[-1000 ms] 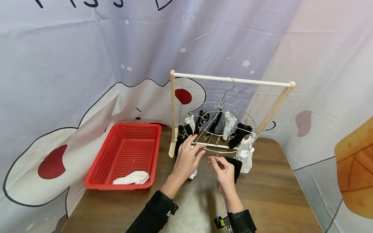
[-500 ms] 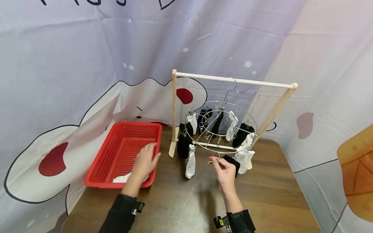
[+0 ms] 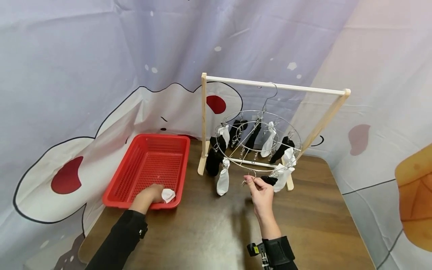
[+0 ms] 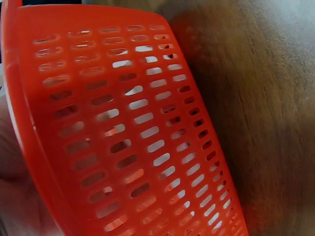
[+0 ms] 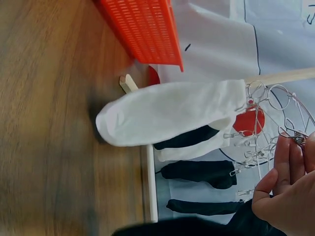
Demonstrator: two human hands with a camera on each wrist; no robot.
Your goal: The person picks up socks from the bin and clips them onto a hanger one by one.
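Inside the red plastic basket (image 3: 145, 170), my left hand (image 3: 150, 195) grips a white sock (image 3: 168, 195), its end sticking out on the right; the fingertips are hidden. Through the slotted wall in the left wrist view, bits of the white sock (image 4: 150, 132) show. My right hand (image 3: 261, 193) pinches a wire clip (image 5: 295, 136) at the front rim of the round metal sock hanger (image 3: 249, 122). That clip bears no sock. White and black socks hang from other clips around the ring, including a white sock (image 3: 223, 180) at front left.
The hanger hooks onto the white bar (image 3: 276, 85) of a wooden stand on the brown table (image 3: 209, 232). A black sock (image 3: 213, 161) hangs near the stand's left foot. White socks (image 3: 283, 178) hang beside my right hand. A printed cloth (image 3: 168, 45) covers the walls behind.
My left hand has moved from the hanger, left and down into the basket, onto the white sock. The right hand stays at its clip. The view has tilted slightly down.
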